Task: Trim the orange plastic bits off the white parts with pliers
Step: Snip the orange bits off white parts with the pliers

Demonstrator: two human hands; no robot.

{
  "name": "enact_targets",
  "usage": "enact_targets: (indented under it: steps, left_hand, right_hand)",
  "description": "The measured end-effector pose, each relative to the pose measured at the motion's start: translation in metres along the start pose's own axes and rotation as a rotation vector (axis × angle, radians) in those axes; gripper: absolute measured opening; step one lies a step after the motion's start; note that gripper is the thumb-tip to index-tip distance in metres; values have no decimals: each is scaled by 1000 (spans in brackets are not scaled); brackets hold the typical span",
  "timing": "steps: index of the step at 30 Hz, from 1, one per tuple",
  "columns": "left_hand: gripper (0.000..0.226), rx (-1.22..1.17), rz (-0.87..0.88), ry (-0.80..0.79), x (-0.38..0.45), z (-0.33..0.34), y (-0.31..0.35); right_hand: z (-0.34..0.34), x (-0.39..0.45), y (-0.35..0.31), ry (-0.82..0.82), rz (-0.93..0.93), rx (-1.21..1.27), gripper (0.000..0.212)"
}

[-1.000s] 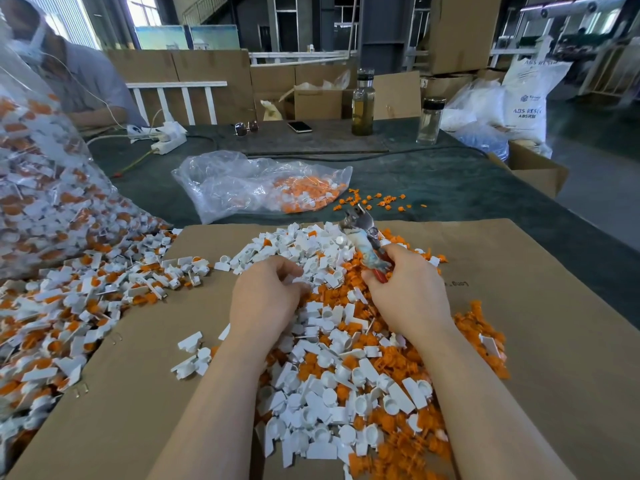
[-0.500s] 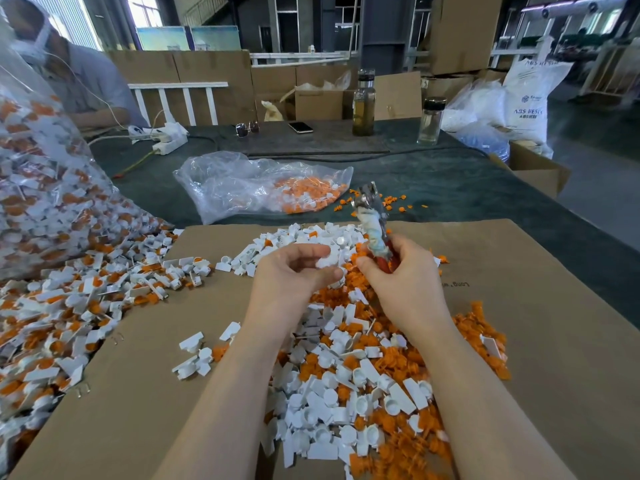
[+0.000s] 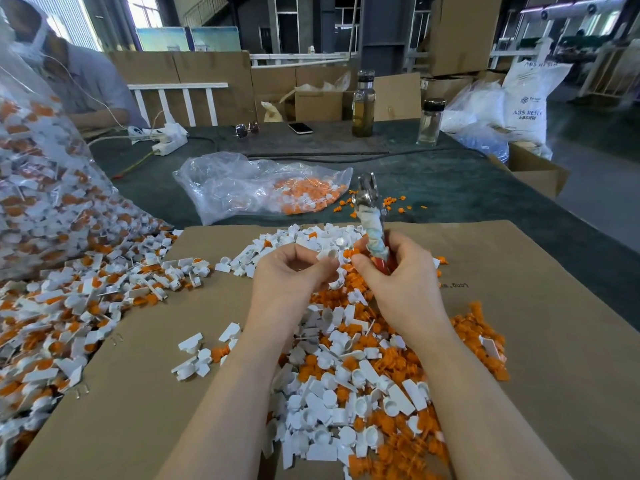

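Item: left hand (image 3: 294, 275), fingers pinching one white part (image 3: 329, 255) above the pile's 12 o'clock edge. Right hand (image 3: 398, 271), fingers wrapped round pliers (image 3: 372, 216), tip up. Risk: part slipping; fingertip nicked if jaws close near the pinch.

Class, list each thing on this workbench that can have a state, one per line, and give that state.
left hand: fingers curled, pinching a white part
right hand: grips the pliers, which point up and away
clear plastic bag: lying flat, mouth open, orange bits inside
tall bottle: upright, capped, partly full of yellowish liquid
short bottle: upright, capped
phone: lying flat, screen dark
cardboard sheet: flat under the pile
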State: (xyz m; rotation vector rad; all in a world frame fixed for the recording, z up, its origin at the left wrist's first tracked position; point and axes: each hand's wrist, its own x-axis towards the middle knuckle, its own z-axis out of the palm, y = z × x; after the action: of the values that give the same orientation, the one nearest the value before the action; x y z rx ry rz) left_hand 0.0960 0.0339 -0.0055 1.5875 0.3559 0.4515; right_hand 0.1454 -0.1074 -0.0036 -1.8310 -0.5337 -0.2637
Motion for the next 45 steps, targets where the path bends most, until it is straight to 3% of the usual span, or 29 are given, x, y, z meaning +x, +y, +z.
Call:
enact_targets:
  steps: [5,12,25,32,42,45]
  left_hand:
    - [15,-113,-31,-12,-2,6,1]
    - [10,-190,-33,-13,-5,10,4]
    - [9,31,89,35,-10,15,8]
    - [12,56,100,61,-12,18,7]
    - [10,37,76,153,-10,18,5]
    - [8,-2,70,169,-9,17,5]
  right_hand:
    - [1,0,2,-3,-3,-16,14]
    - [4,-2,3,43,-45,-136,20]
    - [8,-2,5,72,-45,-219,20]
    - [9,1,8,13,-5,-202,14]
    - [3,3,8,-84,31,-82,25]
    - [5,2,6,-59,34,-49,18]
